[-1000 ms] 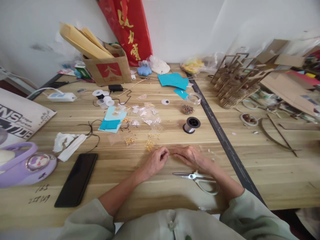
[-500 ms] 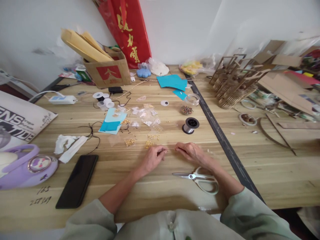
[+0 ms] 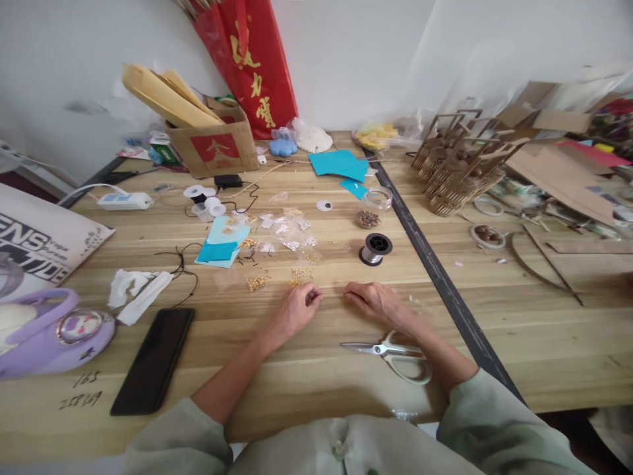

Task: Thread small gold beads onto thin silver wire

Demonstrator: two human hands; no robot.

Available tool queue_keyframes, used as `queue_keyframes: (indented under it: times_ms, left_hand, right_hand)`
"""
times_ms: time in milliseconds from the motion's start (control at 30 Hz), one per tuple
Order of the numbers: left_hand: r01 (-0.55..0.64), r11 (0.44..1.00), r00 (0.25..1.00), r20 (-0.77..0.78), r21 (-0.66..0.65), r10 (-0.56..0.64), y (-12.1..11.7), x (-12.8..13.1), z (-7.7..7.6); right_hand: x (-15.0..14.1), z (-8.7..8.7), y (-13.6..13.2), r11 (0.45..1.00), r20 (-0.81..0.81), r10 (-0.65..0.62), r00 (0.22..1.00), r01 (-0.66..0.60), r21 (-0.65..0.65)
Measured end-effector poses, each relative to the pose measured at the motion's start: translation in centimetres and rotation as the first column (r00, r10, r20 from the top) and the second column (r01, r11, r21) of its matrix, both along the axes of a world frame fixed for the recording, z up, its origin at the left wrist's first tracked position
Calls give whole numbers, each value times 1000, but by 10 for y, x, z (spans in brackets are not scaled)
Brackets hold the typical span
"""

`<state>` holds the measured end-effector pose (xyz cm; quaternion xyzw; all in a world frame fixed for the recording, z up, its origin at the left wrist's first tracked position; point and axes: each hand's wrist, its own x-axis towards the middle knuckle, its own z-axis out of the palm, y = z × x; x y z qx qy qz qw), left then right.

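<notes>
My left hand [image 3: 299, 306] is closed, thumb and fingers pinched together low over the table, beside small gold beads [image 3: 301, 272]. Whatever it may pinch is too small to make out. My right hand [image 3: 370, 298] rests at the table with its fingers curled together, just in front of a black spool of clear thread [image 3: 376, 249]. Its fingertips are too small and blurred to show what they hold. Below my right wrist lie scissors [image 3: 390, 349] with cream handles, blades pointing left. Another pile of gold beads [image 3: 257, 283] sits left of my left hand.
A black phone [image 3: 152, 361] lies at the left, near a lilac device [image 3: 59, 330]. Small bags of silver pieces [image 3: 291, 232], blue cards [image 3: 222, 241] and a dish of coloured beads [image 3: 368, 218] stand farther back. Wooden baskets [image 3: 455, 165] stand at right.
My left hand has moved a little to the left, widening the gap between my hands. My right hand stays almost in place. The view has shifted slightly.
</notes>
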<state>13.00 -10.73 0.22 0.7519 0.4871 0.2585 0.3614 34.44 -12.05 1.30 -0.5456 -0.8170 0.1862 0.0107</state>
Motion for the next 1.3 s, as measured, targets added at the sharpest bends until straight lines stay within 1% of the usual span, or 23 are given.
queue_keyframes:
  times_ms: [100,233,367,467,567,700,867,1000,1067,1133,1233,1300]
  left_hand:
    - [-13,1000,1000,-9,0,13,-1,0,2]
    - [-20,999,997,78,-44,24,0,-1,-3]
    - [-4,987,976,216,-163,39,2,-1,-8]
    - [45,961,946,320,-274,47,4,-1,-8]
    - [84,940,928,369,-329,46,6,-2,-7]
    - [91,936,928,370,-340,45,8,-4,-6]
    - [132,898,941,339,-420,20,9,-5,-4]
    - [143,893,953,304,-427,-8,8,-6,-3]
    - [157,892,959,282,-424,-35,8,-6,-3]
    - [169,890,963,265,-424,-56,8,-6,-2]
    - [175,884,965,254,-433,-66,7,-7,-2]
    - [171,886,963,262,-431,-59,8,-7,-4]
  right_hand:
    - [-1,2,0,1000,-14,13,1000,-13,-15]
    - [-1,1,0,1000,-37,-3,999,2,-13]
    - [1,-2,1,1000,-45,-5,999,5,-12]
    - [1,-2,1,1000,-40,-14,999,14,-10]
    - [1,-1,1,999,-25,-32,999,32,-16]
    - [1,-1,1,999,-33,-28,999,27,-16]
    - [-1,1,2,999,-38,-33,999,31,-45]
    - [0,2,1,999,-70,-39,997,37,-28]
    - [2,1,1,999,-117,-37,992,35,-17]
    - [7,-2,3,999,-204,-27,979,23,-25]
    - [15,-5,6,999,-350,-21,936,3,-52]
    - [20,-3,7,1000,-414,-11,910,-1,-27]
